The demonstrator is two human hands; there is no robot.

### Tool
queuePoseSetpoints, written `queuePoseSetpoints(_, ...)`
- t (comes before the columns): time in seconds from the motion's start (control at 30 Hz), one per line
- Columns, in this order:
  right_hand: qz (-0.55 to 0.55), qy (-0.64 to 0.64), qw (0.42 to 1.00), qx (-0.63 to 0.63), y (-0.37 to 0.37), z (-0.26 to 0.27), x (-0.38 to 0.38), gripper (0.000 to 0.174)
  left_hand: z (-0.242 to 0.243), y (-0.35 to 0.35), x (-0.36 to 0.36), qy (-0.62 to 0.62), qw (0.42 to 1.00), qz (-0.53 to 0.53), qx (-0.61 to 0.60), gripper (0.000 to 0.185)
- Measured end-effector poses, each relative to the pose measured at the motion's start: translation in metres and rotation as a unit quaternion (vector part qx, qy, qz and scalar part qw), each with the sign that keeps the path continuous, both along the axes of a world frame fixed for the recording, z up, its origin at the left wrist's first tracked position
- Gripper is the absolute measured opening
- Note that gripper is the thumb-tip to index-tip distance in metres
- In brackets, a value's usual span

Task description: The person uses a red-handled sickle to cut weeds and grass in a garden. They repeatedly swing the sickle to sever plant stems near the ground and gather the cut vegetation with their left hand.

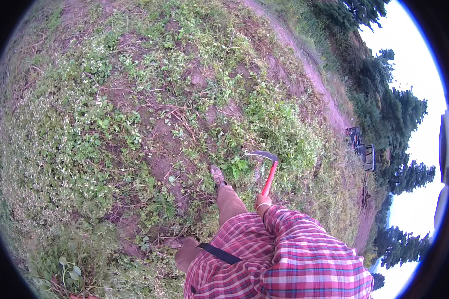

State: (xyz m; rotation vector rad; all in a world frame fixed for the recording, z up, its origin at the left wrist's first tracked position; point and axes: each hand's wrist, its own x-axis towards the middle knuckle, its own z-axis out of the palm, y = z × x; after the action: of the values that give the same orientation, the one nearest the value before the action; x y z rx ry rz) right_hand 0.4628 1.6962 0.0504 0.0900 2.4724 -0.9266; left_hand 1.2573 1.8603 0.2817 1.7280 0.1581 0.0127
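My right hand (263, 202), with a light band at its wrist, grips the red handle of a sickle (270, 179). The sickle's curved metal blade points left over a low leafy green plant (236, 167). At the bottom left edge only a sliver of my left hand (84, 296) shows. It appears closed around a bunch of uprooted leafy weeds (69, 271); most of this hand is cut off by the frame. One brown shoe (217, 175) rests beside the leafy plant, left of the blade. My other foot is partly hidden among weeds.
White-flowered weeds (67, 134) cover the ground on the left. Dry stems (181, 119) lie over patches of bare soil (161, 138). Denser green weeds (280, 127) grow beyond the sickle. A dirt track (327, 93), a parked vehicle (361, 149) and trees (400, 104) stand off to the right.
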Motion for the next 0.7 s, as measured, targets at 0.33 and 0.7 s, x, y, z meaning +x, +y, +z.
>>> queuePoseSetpoints(0.33, -0.168, -0.315, 0.931, -0.072, 0.01, -0.042, -0.047, 0.013, 0.098, -0.432, -0.423, 0.024, 0.888, -0.453, -0.078, 0.041)
queuePoseSetpoints(0.7, 0.241, -0.326, 0.912, 0.061, -0.15, 0.041, -0.112, 0.019, -0.005, -0.448, -0.672, 0.143, 0.509, -0.849, 0.016, 0.023)
